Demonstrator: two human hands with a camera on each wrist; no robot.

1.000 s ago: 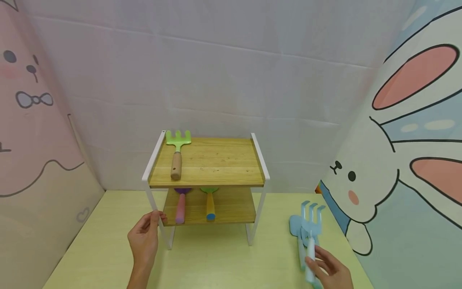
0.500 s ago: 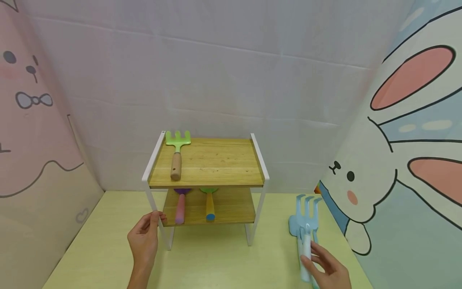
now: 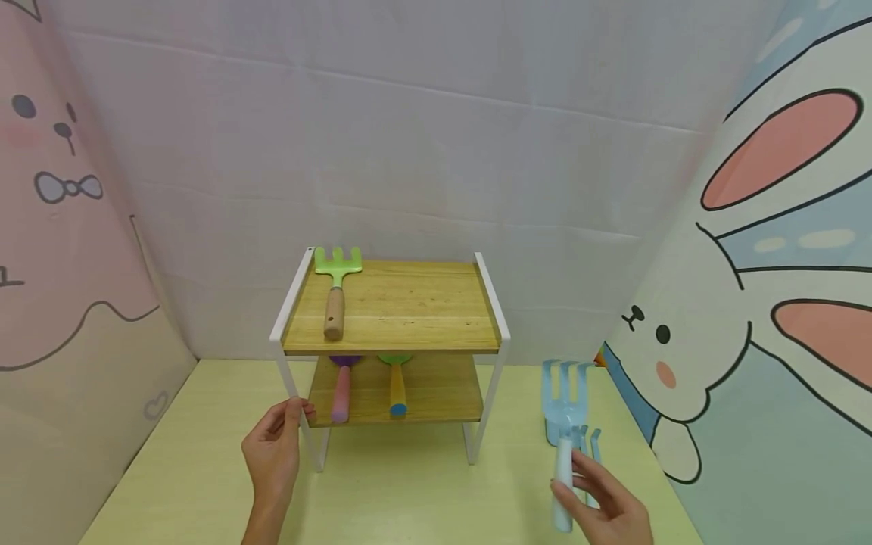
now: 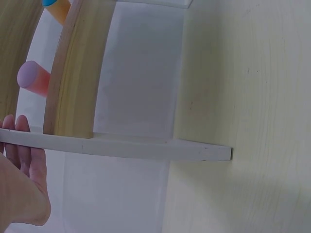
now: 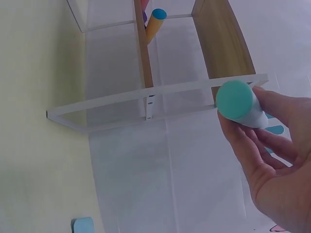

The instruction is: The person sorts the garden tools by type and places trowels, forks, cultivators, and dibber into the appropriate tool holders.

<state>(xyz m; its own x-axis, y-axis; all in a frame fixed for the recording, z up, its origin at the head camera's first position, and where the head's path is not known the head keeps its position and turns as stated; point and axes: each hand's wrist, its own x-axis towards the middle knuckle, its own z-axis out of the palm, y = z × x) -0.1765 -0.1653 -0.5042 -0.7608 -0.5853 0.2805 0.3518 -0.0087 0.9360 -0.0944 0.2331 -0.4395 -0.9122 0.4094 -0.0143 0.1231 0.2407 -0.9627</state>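
My right hand [image 3: 602, 496] pinches a light blue toy garden rake [image 3: 565, 409] by its pale handle, tines pointing away from me. In the right wrist view, the handle's turquoise end [image 5: 234, 99] faces the camera. Below the held rake, another light blue pronged tool [image 3: 595, 446] lies on the table; a wider blue tool is mostly hidden there. On the left, my left hand [image 3: 274, 450] grips the front leg [image 4: 146, 148] of a small two-tier shelf [image 3: 415, 306]. A green hand rake [image 3: 334, 299] with a wooden handle lies on the top tier's left side.
The lower tier holds a pink-handled purple tool [image 3: 341, 393] and a yellow-handled green tool [image 3: 397, 387], their heads partly hidden under the top board. White side rails [image 3: 492, 295] edge the shelf. A pale wall stands behind, and a rabbit-print panel [image 3: 708, 363] borders the table's right side.
The right hand has shifted left with the blue rake, uncovering more of the pronged tool below it. The left hand stays on the shelf leg.
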